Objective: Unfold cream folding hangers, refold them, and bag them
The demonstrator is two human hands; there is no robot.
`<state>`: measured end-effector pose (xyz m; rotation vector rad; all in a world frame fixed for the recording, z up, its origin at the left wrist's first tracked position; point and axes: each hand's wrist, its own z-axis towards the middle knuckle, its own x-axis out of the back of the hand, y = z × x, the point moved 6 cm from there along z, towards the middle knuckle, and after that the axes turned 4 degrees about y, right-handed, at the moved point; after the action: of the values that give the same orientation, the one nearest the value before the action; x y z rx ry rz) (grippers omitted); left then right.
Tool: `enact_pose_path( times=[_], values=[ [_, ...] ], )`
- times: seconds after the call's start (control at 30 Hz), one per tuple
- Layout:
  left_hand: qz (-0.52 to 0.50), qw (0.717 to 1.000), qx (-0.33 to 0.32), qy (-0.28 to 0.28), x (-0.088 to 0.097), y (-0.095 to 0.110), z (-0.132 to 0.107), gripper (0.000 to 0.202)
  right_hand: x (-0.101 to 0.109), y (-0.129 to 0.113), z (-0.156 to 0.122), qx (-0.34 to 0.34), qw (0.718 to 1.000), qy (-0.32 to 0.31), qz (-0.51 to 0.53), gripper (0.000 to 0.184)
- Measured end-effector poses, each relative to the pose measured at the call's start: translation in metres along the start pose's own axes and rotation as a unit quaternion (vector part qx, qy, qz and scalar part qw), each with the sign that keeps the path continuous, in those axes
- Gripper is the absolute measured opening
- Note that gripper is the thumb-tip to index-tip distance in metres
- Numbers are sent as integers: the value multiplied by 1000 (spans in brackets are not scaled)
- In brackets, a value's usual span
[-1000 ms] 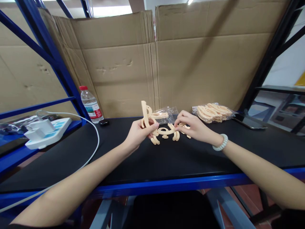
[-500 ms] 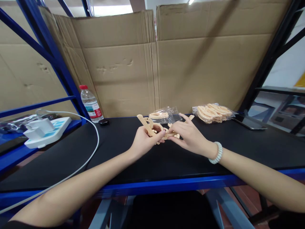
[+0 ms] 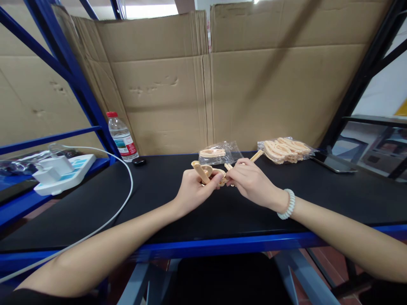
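Pale, wood-coloured flat pieces with straight bars and curved loops are held above the black table. My left hand (image 3: 194,188) is closed around a curved piece (image 3: 200,171), whose straight end sticks up past the fingers. My right hand (image 3: 249,176) pinches the other side of the pieces, fingers bent. A thin straight strip (image 3: 257,156) juts out beyond its knuckles to the upper right. The fingertips of both hands almost meet, and they hide how the pieces join.
Behind my hands lies a clear bag (image 3: 212,153) with similar pieces; a fuller bag (image 3: 286,149) sits to its right, beside a phone (image 3: 333,163). At left stand a water bottle (image 3: 122,137), a small black object (image 3: 139,161) and a power strip (image 3: 65,173) with a white cable (image 3: 131,182).
The left-hand piece has turned and shifted slightly right. My right fingers, one of which was raised, have curled in, and the strip by them points further up and right.
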<state>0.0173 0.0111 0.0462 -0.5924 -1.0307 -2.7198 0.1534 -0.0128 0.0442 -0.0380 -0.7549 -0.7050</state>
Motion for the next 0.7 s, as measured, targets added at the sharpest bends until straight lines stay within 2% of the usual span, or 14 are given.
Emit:
enact_pose_path(
  times=[0.17,0.37,0.43,0.53,0.57,0.63,0.7],
  values=[
    [-134,983,121,-29,-9,-12,0,26,1,-4,0,37,999,12,0,30],
    [-222,950,213,-49,-9,-24,4,30,0,-3,-2,61,998,-10,5,32],
    [-235,947,218,-16,1,-29,10,30,1,10,-3,34,998,-19,41,27],
    [-245,946,205,45,17,-37,19,28,6,46,-8,-85,991,-16,107,5],
    [-246,946,205,57,20,-39,21,28,7,58,-9,-118,985,-18,121,6],
    [-244,945,208,69,23,-45,23,29,8,73,-12,-136,981,-46,132,9],
    [-240,943,218,69,22,-51,23,29,7,78,-12,-113,982,-84,126,8]
  ],
)
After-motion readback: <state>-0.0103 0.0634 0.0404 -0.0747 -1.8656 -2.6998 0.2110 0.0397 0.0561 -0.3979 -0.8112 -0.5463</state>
